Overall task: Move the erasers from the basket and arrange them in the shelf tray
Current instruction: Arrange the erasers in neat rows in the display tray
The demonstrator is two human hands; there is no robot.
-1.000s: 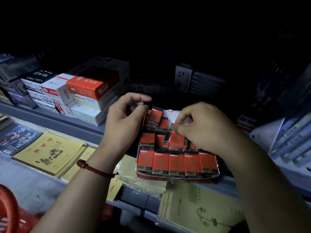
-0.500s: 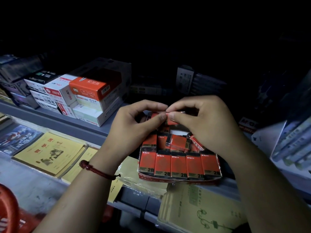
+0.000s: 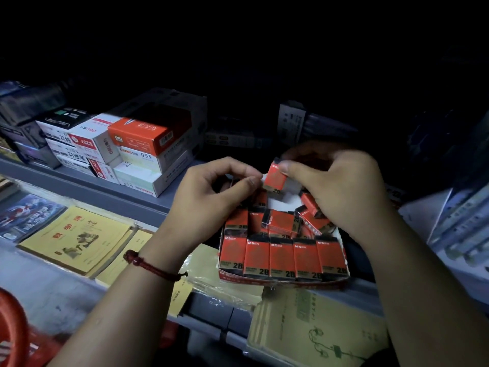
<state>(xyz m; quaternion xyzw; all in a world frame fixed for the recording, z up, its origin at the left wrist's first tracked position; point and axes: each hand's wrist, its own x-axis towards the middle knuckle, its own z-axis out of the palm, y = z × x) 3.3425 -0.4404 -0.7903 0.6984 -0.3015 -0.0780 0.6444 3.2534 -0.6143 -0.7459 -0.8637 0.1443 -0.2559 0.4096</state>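
Observation:
A red-and-black 2B eraser [image 3: 275,178] is held upright above the back of the shelf tray [image 3: 283,282]. My right hand [image 3: 341,186] pinches its top right corner. My left hand [image 3: 211,197] pinches its left edge between thumb and forefinger. The tray sits on the grey shelf edge; a neat front row of erasers [image 3: 283,256] stands in it, and several loose erasers [image 3: 280,221] lie jumbled behind. The rim of the red basket [image 3: 13,321] shows at the bottom left.
Stacked white and orange stationery boxes [image 3: 127,149] stand on the shelf to the left. Yellow exercise books [image 3: 76,239] lie on the lower ledge, and more books [image 3: 312,332] below the tray. Packaged goods [image 3: 460,229] lean at the right. The shelf back is dark.
Both hands have lifted one eraser a little and turned it upright so its 2B face shows. The view has shifted slightly.

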